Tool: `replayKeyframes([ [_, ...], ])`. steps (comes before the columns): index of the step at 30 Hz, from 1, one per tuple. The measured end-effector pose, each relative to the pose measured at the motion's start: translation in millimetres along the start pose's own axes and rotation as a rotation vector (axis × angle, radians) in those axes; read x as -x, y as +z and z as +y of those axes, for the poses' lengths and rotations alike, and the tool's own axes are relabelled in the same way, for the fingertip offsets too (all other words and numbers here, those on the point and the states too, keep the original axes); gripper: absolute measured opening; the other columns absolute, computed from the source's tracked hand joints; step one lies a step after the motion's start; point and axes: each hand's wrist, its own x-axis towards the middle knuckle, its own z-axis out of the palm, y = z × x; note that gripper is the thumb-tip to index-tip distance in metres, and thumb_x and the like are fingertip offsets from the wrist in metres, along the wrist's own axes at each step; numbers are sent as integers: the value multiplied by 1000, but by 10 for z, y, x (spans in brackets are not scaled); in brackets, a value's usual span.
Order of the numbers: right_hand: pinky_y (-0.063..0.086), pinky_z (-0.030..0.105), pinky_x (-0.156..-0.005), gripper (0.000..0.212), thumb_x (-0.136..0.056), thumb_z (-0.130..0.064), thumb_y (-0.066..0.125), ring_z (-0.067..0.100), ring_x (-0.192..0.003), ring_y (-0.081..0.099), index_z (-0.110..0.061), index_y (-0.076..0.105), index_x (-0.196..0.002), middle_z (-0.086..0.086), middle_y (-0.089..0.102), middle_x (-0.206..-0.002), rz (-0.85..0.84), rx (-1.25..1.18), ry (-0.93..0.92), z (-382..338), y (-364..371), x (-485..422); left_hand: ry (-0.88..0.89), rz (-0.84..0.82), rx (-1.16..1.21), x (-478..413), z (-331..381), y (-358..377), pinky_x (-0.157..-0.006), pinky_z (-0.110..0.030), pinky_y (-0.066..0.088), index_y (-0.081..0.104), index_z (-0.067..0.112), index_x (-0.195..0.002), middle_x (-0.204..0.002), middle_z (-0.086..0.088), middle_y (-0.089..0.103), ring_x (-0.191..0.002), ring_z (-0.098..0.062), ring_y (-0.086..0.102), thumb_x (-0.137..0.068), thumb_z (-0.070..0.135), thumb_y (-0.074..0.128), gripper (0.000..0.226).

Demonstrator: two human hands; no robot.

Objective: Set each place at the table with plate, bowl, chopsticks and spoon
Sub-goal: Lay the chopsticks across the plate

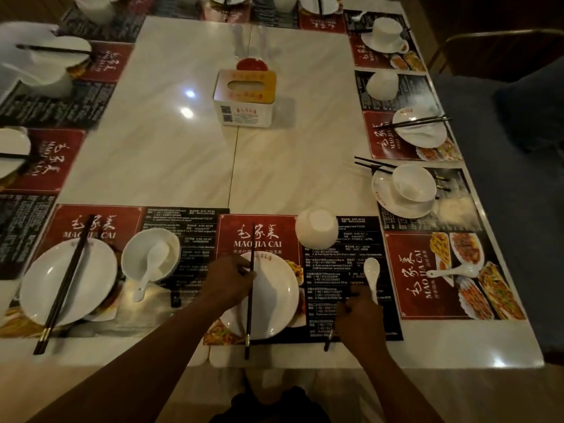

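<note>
Laying chopsticks and spoon at the near middle place.
The left hand (pixel 229 279) pinches the chopsticks (pixel 249 314) lying across the plate (pixel 276 300); the right hand (pixel 360 322) holds the spoon (pixel 371 273) by its handle, just beside the plate. The upturned bowl (pixel 317 228) likely needs righting next.

a white, marble-look table (pixel 171 141) with a glossy top, a seam (pixel 234 166) running down its middle and two bright glints of light left of centre. a square tissue box (pixel 244 100) stands alone in the middle, set across the seam. printed red-and-black placemats (pixel 259 236) marked "mao jia cai" lie edge to edge along every visible side, and on the right a pair of black chopsticks (pixel 370 163) reaches off its mat over the bare top.
</note>
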Motion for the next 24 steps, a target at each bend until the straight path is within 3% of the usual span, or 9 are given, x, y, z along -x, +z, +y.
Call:
replayKeyframes([
  [2,48,15,-62,35,-90,-7,67,2,-69,64,-21,54,-119,-12,63,-78,-24,-45,-12,-117,65,180,18,-39,-6,-13,-45,11,-61,-25,60,72,20,-103,-78,9,71,-60,-1,68,-88,22,73,16],
  [5,45,11,-57,35,-89,-15,70,2,-71,64,-40,52,-104,-13,63,-80,-131,-34,-70,-350,280,387,56,-54,-12,-40,-93,11,-56,-14,53,73,22,-101,-84,6,74,-62,2,67,-87,25,73,14],
  [9,44,7,-61,34,-90,-12,66,2,-70,61,-23,59,-121,-9,63,-76,-226,23,-165,-632,612,474,122,-57,-49,-40,-96,-59,-55,-8,43,74,24,-98,-87,10,73,-64,6,63,-89,30,71,11],
  [13,54,26,-92,40,-91,-15,65,12,-104,61,-19,56,-130,-1,65,-110,-208,129,-185,-817,802,487,209,24,-120,-35,-193,-305,-64,-15,49,70,25,-101,-83,14,67,-69,6,59,-92,30,68,11],
  [15,54,32,-98,41,-91,-15,65,16,-112,61,-20,55,-131,1,64,-119,-208,162,-194,-855,855,490,251,46,-164,-39,-270,-434,-76,-25,55,71,29,-96,-84,15,69,-75,2,62,-90,25,68,7],
  [20,54,30,-92,36,-92,-20,65,17,-104,65,-17,58,-127,2,69,-106,-193,172,-209,-890,906,470,215,1,-146,-40,-462,-527,-78,-22,51,73,29,-98,-89,14,71,-76,3,60,-87,24,72,12],
  [22,55,27,-84,32,-93,-30,65,16,-96,66,-17,58,-122,2,69,-99,-177,170,-205,-934,925,461,158,-29,-127,-34,-540,-479,-71,-18,47,70,27,-100,-89,14,67,-77,3,57,-87,25,72,13],
  [24,54,27,-80,42,-90,-43,66,14,-95,65,-18,55,-123,0,68,-100,-164,180,-192,-984,953,456,142,-46,-87,-15,-604,-429,-65,-10,38,68,28,-103,-90,16,63,-76,6,54,-87,22,72,17],
])
